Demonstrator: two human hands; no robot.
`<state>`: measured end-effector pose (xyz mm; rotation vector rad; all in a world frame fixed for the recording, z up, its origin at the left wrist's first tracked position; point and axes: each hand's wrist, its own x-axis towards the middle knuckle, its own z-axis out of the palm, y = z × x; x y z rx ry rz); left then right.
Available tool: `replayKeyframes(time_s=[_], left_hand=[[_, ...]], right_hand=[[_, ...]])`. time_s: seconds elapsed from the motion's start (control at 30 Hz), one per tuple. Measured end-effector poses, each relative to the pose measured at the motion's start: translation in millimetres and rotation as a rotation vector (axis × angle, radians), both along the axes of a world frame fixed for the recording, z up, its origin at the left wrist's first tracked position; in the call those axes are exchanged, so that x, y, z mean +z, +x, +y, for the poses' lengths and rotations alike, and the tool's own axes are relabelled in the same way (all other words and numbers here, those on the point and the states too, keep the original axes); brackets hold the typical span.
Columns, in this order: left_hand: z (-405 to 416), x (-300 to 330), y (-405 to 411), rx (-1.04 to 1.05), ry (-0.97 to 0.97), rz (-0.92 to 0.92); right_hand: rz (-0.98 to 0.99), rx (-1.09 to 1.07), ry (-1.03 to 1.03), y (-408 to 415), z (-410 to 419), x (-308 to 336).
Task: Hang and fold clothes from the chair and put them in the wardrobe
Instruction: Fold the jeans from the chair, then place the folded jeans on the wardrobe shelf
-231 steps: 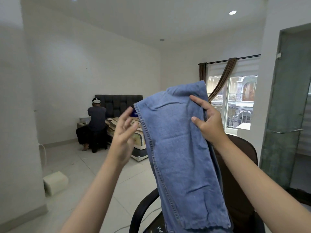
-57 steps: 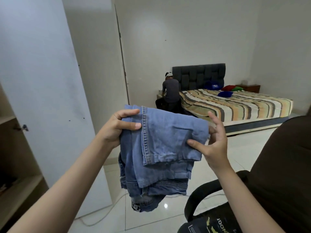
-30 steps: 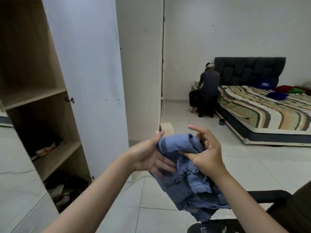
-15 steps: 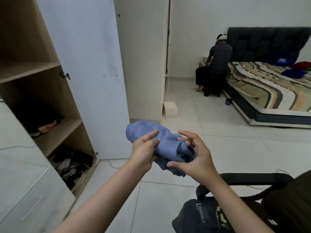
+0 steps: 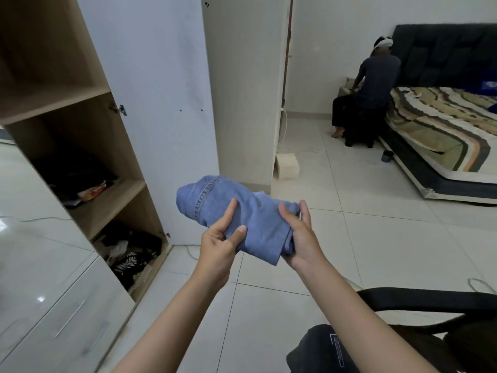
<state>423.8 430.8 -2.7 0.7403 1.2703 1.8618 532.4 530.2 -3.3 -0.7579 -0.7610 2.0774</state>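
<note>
A pair of blue jeans [image 5: 242,208], folded into a compact bundle, is held in the air over the tiled floor. My left hand [image 5: 219,242] pinches its near edge between thumb and fingers. My right hand [image 5: 300,238] grips the right end, fingers curled round the folds. The open wardrobe [image 5: 88,95] stands to the left, with wooden shelves holding dark clothes [image 5: 134,254] at the bottom. The black chair [image 5: 430,305] is at the lower right, with a dark garment [image 5: 322,351] lying on it.
The white wardrobe door [image 5: 150,103] stands open behind the jeans. A white drawer unit [image 5: 40,292] is at the lower left. A striped bed [image 5: 443,130] stands at the right, with a person [image 5: 371,84] sitting beside it. A small box [image 5: 287,165] sits on the floor.
The jeans went from hanging long, to half-folded, to a tight bundle. My view turned from the window past the bed to the open wardrobe, and both hands carried the bundle closer to it.
</note>
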Motion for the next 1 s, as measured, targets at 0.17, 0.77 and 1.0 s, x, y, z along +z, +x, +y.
replayKeyframes(time_s=[0.17, 0.77, 1.0], left_hand=[[-6, -14, -42, -0.013, -0.027, 0.028], [42, -7, -320, -0.006, -0.220, -0.081], [101, -6, -356, 0.075, -0.085, 0.044]], right_hand=[[-0.013, -0.008, 0.109, -47, 29, -6], [0.035, 0.402, 0.606, -252, 132, 36], [0.117, 0.575, 0.546, -316, 225, 38]])
